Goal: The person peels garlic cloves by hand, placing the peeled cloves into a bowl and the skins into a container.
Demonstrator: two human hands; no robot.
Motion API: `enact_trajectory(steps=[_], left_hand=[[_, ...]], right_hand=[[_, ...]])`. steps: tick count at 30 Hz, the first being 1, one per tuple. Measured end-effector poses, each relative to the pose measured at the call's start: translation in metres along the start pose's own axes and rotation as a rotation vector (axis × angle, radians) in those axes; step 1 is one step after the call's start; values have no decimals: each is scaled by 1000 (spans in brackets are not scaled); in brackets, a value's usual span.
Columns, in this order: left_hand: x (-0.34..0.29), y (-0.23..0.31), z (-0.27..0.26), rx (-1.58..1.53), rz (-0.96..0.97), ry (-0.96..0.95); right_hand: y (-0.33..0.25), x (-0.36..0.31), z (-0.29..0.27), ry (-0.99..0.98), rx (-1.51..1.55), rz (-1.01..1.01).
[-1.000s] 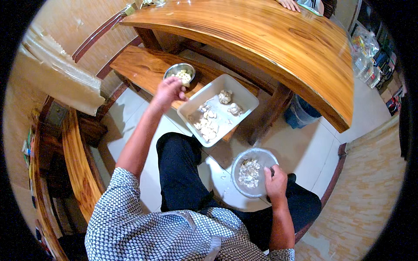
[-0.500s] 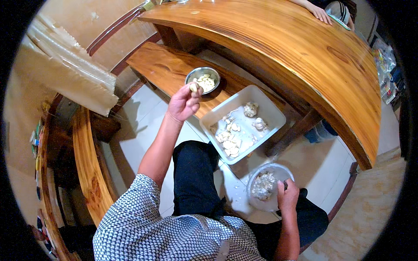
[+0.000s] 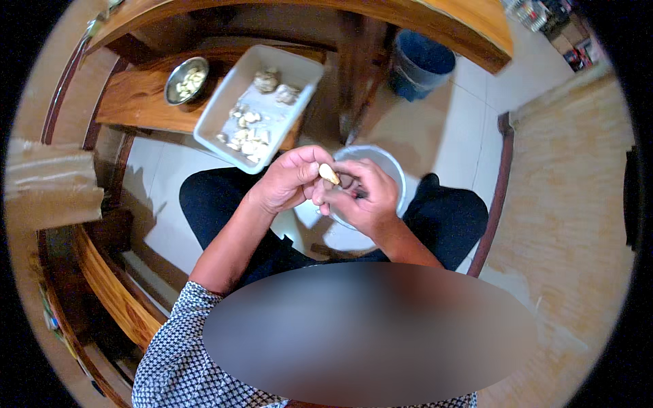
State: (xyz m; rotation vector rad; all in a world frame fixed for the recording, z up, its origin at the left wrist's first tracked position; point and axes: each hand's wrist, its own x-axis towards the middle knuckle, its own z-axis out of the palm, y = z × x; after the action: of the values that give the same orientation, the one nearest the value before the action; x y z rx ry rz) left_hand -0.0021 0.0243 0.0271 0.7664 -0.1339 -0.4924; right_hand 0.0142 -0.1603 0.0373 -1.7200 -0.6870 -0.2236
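Note:
My left hand (image 3: 289, 180) is closed, pinching a pale garlic clove (image 3: 329, 174) between thumb and fingertips. Close against it, my right hand (image 3: 371, 200) curls its fingers around a small dark object (image 3: 360, 193), mostly hidden, whose kind I cannot make out. Both hands are over a round translucent bucket (image 3: 401, 178) between my knees; the hands cover most of its inside. Beyond them, a white plastic bin (image 3: 209, 129) holds loose garlic cloves (image 3: 250, 141) and two garlic bulbs (image 3: 266, 80). A steel bowl (image 3: 175, 95) with peeled cloves stands left of the bin.
The bowl and bin rest on a low wooden bench (image 3: 132, 95). A wooden table (image 3: 306, 5) overhangs the far side, with its thick leg (image 3: 360, 68) beside a blue bucket (image 3: 425, 64). A wall (image 3: 558, 204) runs along the right, and another bench (image 3: 119, 292) lies at left.
My left hand has come from beside the steel bowl to meet my right hand over the bucket, a clove between its fingers. The view has swung right.

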Motion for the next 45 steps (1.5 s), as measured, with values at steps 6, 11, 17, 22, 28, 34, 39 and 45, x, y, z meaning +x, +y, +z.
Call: enact_trajectory(steps=[6,11,17,22,28,34,39,45], left_hand=[[12,-26,12,207,-16,69],[16,-22,32,434,-14,16],[19,-14,54,545,50,-6],[18,-11,57,544,63,3],[16,-12,59,546,25,-5],[10,-18,60,524,5,44],[3,-14,56,559,-31,142],[-16,21,36,505,24,352]], right_hand=[[20,-17,-20,112,-136,-260],[20,-23,-39,123,-69,-299],[5,-27,-49,128,93,-109],[1,-25,-52,158,178,-51],[2,-27,-52,117,216,10],[0,-27,-53,102,218,72],[5,-26,-50,65,161,99],[23,-28,-44,217,216,643]])
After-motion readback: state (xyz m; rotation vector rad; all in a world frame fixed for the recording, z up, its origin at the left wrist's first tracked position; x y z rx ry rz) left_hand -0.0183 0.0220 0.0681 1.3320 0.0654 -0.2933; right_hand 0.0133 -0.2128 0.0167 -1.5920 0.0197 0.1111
